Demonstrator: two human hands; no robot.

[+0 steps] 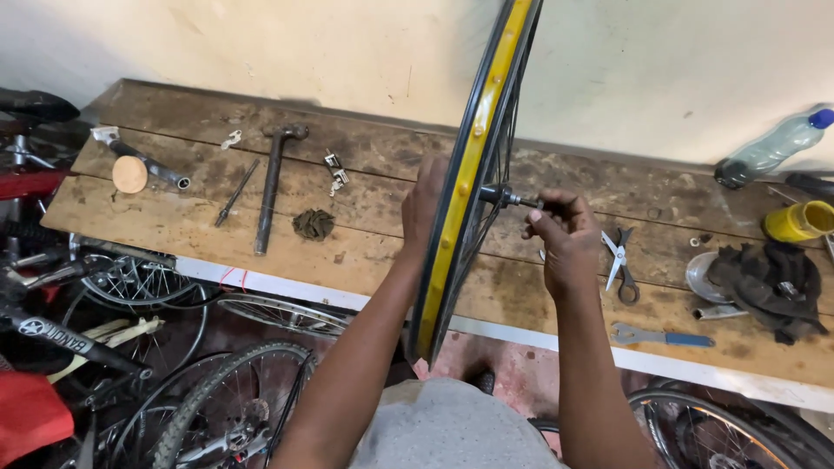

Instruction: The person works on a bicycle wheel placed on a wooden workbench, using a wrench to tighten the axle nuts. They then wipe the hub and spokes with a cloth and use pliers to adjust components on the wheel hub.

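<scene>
A bicycle wheel with a yellow rim [473,148] stands upright, edge-on to me, over a wooden workbench [365,243]. My left hand [423,201] reaches behind the rim on its left side, and its fingers are hidden by the wheel. On the right side, my right hand [563,233] pinches the end of the wheel's axle [514,199], which sticks out of the hub.
On the bench lie a hammer [271,182], a thin rod [234,194], a rag ball [313,224], scissors [619,260], a blue-handled spanner [665,337], a dark cloth [769,282], a yellow can [799,221] and a plastic bottle [773,149]. Bicycle wheels [226,408] crowd the floor.
</scene>
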